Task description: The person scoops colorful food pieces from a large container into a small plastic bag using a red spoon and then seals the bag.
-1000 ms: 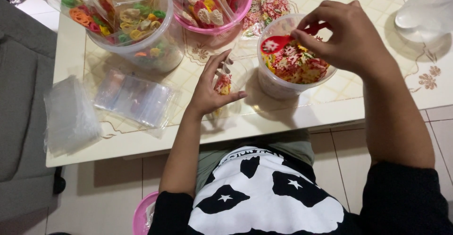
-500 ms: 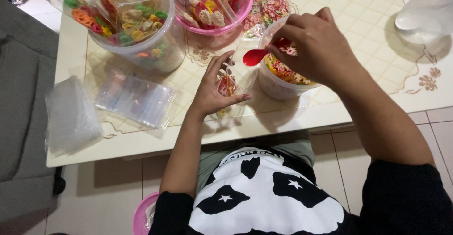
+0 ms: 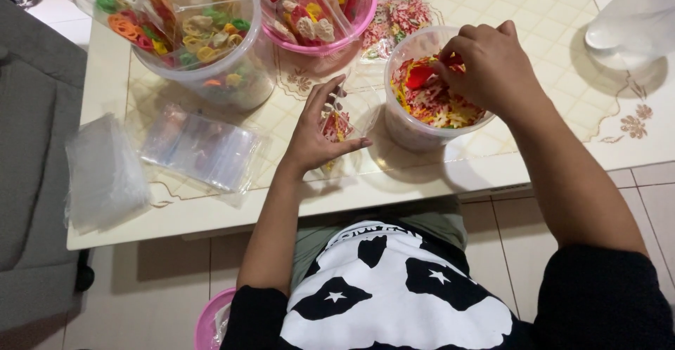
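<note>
On the table: a cream tabletop with a faint tile pattern (image 3: pixel 534 13) fills my view from above, seen over my black-and-white shirt.
Right hand: my right hand (image 3: pixel 492 65) is down inside the clear round plastic tub of small red, yellow and white shaped pieces (image 3: pixel 422 121), fingers curled shut around a red plastic scoop (image 3: pixel 420 76) whose bowl sits among the pieces.
Left hand: my left hand (image 3: pixel 320 135) rests just left of that tub, fingers spread and open, holding a small clear plastic bag (image 3: pixel 336 125) upright between thumb and fingers; a few coloured pieces show inside it.
Behind the hands: a pink-rimmed bowl of filled bags (image 3: pixel 316 13) and a large clear tub of ring-shaped coloured pieces (image 3: pixel 204 41) stand near the far edge.
Left side: a flat stack of empty clear zip bags (image 3: pixel 200 146) lies beside a bundle of cloudy plastic (image 3: pixel 102 174).
</note>
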